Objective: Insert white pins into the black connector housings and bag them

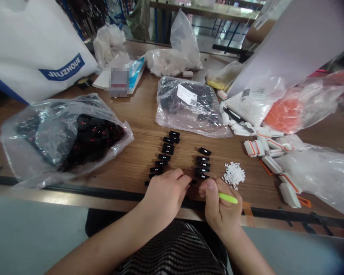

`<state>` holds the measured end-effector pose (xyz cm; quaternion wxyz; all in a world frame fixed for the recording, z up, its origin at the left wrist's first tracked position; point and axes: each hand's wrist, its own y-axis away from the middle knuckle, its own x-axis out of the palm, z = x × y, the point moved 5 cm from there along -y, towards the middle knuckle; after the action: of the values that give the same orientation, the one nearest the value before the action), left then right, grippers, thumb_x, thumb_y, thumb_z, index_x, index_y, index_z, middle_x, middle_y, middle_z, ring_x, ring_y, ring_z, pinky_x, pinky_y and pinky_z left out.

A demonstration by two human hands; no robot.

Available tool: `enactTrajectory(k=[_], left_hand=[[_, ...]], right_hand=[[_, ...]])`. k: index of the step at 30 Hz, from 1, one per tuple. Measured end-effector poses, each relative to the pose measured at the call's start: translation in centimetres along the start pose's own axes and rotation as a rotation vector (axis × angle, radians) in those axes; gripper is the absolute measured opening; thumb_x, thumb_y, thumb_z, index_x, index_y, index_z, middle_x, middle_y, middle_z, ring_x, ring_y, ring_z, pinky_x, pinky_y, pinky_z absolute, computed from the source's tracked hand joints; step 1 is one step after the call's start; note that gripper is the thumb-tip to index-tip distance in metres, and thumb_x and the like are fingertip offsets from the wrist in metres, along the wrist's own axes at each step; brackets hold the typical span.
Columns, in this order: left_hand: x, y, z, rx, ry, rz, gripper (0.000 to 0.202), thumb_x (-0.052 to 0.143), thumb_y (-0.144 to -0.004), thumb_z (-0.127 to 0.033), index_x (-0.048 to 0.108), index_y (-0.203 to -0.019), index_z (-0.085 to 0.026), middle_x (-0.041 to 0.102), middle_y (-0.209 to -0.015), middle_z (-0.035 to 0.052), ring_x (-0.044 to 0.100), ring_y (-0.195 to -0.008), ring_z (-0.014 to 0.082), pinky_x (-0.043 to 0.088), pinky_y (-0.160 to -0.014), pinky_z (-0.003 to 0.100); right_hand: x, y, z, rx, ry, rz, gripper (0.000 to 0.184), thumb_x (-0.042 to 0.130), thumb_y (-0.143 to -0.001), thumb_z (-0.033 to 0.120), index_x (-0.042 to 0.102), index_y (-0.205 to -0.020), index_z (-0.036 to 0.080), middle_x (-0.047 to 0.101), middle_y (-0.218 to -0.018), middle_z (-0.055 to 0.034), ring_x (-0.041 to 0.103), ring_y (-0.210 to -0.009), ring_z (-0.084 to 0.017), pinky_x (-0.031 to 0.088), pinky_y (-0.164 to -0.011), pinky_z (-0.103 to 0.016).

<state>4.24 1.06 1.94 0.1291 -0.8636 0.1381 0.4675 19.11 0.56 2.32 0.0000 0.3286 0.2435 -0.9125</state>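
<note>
My left hand [166,193] rests at the table's near edge, fingers curled down onto a small black part [193,181] that is mostly hidden. My right hand [220,202] is closed around a yellow-green tool [228,198], its tip pointing toward the left hand. Two rows of small black parts with red marks lie just beyond the hands: a left row [164,157] and a shorter right row [203,164]. A little heap of tiny white pieces [233,174] sits right of the right row.
An open clear bag of black parts [74,137] lies at left, a sealed labelled bag [189,105] at centre back. White-and-orange parts [271,152] and bags of white and orange pieces [286,110] crowd the right. A large white bag [37,46] stands at back left.
</note>
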Motion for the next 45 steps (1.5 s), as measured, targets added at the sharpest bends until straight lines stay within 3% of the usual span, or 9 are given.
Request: enactTrajectory(k=[6, 14, 18, 21, 29, 33, 37, 41, 45], left_hand=[[-0.1, 0.1, 0.0, 0.022, -0.074, -0.017, 0.015, 0.061, -0.094, -0.016, 0.073, -0.1, -0.021, 0.072, -0.091, 0.0018, 0.067, -0.084, 0.0216, 0.055, -0.071, 0.035], [-3.2, 1.3, -0.2, 0.078, -0.028, -0.185, 0.023, 0.056, -0.096, -0.024, 0.07, -0.113, -0.021, 0.069, -0.117, 0.0067, 0.06, -0.102, 0.0251, 0.05, -0.087, 0.044], [-1.4, 1.6, -1.5, 0.201, 0.0, -0.073, 0.032, 0.065, -0.091, -0.041, 0.069, -0.116, -0.021, 0.067, -0.126, 0.0081, 0.056, -0.116, 0.0297, 0.039, -0.103, 0.054], [-0.2, 1.7, -0.7, 0.207, -0.074, -0.077, 0.018, 0.06, -0.096, -0.023, 0.07, -0.111, -0.022, 0.068, -0.125, 0.0047, 0.056, -0.118, 0.0273, 0.035, -0.108, 0.054], [-2.8, 1.3, 3.5, 0.14, -0.193, -0.204, 0.019, 0.053, -0.098, -0.013, 0.071, -0.099, -0.019, 0.067, -0.118, 0.0081, 0.058, -0.112, 0.0257, 0.038, -0.106, 0.054], [-2.0, -0.5, 0.7, 0.196, -0.148, -0.172, 0.018, 0.056, -0.097, -0.016, 0.07, -0.107, -0.019, 0.066, -0.118, 0.0071, 0.058, -0.106, 0.0245, 0.048, -0.093, 0.045], [0.4, -2.9, -2.5, 0.238, -0.208, -0.026, 0.02, 0.059, -0.097, -0.017, 0.068, -0.115, -0.02, 0.066, -0.109, 0.0051, 0.059, -0.098, 0.0225, 0.055, -0.078, 0.035], [2.1, -3.6, -3.1, 0.243, -0.263, 0.064, 0.023, 0.063, -0.094, -0.014, 0.067, -0.116, -0.02, 0.063, -0.106, 0.0046, 0.061, -0.094, 0.0216, 0.053, -0.06, 0.027], [2.0, -2.9, -2.6, 0.235, -0.234, 0.067, 0.021, 0.062, -0.094, -0.014, 0.068, -0.113, -0.02, 0.062, -0.105, 0.0044, 0.061, -0.097, 0.0218, 0.055, -0.062, 0.027]], right_hand=[[-1.2, 1.3, -0.8, 0.058, -0.14, -0.18, 0.036, 0.042, -0.1, 0.025, 0.061, -0.071, 0.019, 0.061, -0.061, -0.0006, 0.062, -0.055, -0.014, 0.047, -0.054, -0.027], [-2.1, 1.5, -0.9, 0.09, -0.458, -0.532, 0.036, 0.046, -0.097, 0.021, 0.063, -0.066, 0.019, 0.058, -0.054, -0.0007, 0.057, -0.049, -0.015, 0.044, -0.048, -0.031], [-2.0, 1.5, -1.0, 0.087, -0.495, -0.566, 0.034, 0.047, -0.096, 0.02, 0.064, -0.066, 0.019, 0.058, -0.053, -0.0005, 0.056, -0.049, -0.015, 0.043, -0.048, -0.031], [-2.1, 1.5, -1.1, 0.104, -0.507, -0.575, 0.035, 0.047, -0.096, 0.02, 0.064, -0.066, 0.018, 0.058, -0.053, -0.0006, 0.056, -0.049, -0.015, 0.043, -0.048, -0.031], [-2.2, 1.2, -0.6, 0.06, -0.56, -0.569, 0.035, 0.045, -0.096, 0.018, 0.065, -0.067, 0.018, 0.056, -0.052, 0.0003, 0.054, -0.047, -0.014, 0.041, -0.046, -0.03], [-2.4, 1.3, -0.5, -0.009, -0.593, -0.651, 0.034, 0.044, -0.095, 0.019, 0.063, -0.066, 0.018, 0.052, -0.05, 0.0013, 0.051, -0.043, -0.014, 0.039, -0.041, -0.03], [-3.0, 1.4, -0.6, -0.032, -0.581, -0.747, 0.036, 0.041, -0.093, 0.019, 0.058, -0.062, 0.019, 0.049, -0.047, 0.002, 0.049, -0.04, -0.013, 0.038, -0.04, -0.03], [-3.1, 1.4, -0.7, -0.01, -0.58, -0.746, 0.036, 0.04, -0.093, 0.018, 0.059, -0.063, 0.019, 0.049, -0.048, 0.0016, 0.049, -0.041, -0.013, 0.038, -0.04, -0.029], [-3.0, 1.4, -0.4, -0.025, -0.531, -0.725, 0.034, 0.041, -0.093, 0.019, 0.058, -0.064, 0.02, 0.046, -0.044, 0.0026, 0.05, -0.039, -0.014, 0.039, -0.04, -0.03]])
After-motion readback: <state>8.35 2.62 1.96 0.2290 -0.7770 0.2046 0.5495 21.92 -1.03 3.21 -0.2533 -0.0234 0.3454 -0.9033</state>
